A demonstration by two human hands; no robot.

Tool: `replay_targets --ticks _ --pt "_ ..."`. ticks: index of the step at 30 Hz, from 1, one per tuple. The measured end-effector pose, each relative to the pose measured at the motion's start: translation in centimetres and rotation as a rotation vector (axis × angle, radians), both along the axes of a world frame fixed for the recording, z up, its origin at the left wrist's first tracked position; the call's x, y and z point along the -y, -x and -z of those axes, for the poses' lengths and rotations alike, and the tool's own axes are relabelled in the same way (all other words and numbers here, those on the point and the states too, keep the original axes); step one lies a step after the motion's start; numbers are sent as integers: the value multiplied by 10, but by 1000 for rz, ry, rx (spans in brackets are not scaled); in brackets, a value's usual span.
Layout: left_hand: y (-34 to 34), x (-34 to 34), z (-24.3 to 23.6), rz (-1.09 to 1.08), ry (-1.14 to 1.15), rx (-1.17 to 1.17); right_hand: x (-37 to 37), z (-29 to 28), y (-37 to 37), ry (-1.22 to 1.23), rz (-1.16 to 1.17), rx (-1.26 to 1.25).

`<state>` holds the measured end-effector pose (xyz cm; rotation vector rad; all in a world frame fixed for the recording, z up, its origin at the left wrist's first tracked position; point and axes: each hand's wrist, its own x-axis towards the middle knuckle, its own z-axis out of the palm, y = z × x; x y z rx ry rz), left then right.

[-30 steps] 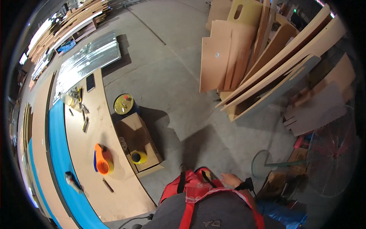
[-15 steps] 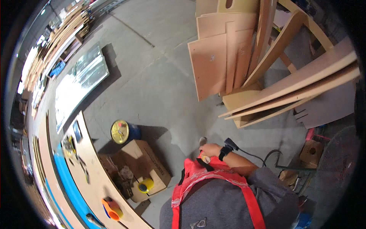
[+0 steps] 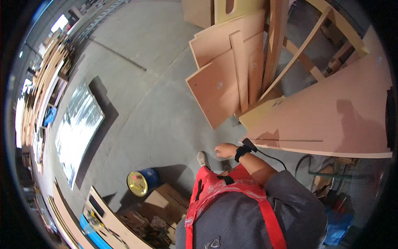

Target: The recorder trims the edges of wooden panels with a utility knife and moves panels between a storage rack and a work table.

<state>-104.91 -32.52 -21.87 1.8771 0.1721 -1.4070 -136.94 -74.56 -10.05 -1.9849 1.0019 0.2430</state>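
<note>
My right hand point(image 3: 225, 150) reaches forward over the floor, fingers loosely bent, with nothing visible in it. A black watch-like band point(image 3: 242, 152) circles that wrist, with a black cable connector point(image 3: 250, 145) just beside it. Under the forearm is my red strapped garment point(image 3: 224, 195) over a grey shirt, and a shoe point(image 3: 202, 160) shows ahead. A large leaning pinkish board point(image 3: 356, 124) lies just right of the hand, and smaller cut panels point(image 3: 207, 89) stand beyond it. My left hand is out of view.
A shiny sheet point(image 3: 76, 130) lies on the left. A blue drum point(image 3: 151, 176) and cardboard box point(image 3: 163, 199) sit at lower left, beside a work board point(image 3: 124, 234) with tools. Timber stacks point(image 3: 39, 95) line the far left; a wooden frame point(image 3: 306, 45) stands back right.
I have turned right toward the panels, so the work board slid down and left in view. My right hand has lifted forward and the large board's face now shows broadly.
</note>
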Motion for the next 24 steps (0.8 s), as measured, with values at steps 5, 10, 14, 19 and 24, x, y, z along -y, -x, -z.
replay_targets --ticks 5,10,14,19,24 --pt "-49 79 -1 52 38 -9 53 15 37 -25 349 112" --pt "-94 156 -4 113 153 -13 122 21 96 87 696 189" --pt "-113 188 -13 -65 183 -200 197 33 129 72 1231 526" --pt "-68 243 -39 -97 27 -156 309 106 237 -43 1479 760" --pt "-10 330 -55 -4 -54 -87 414 129 308 245 1546 278"
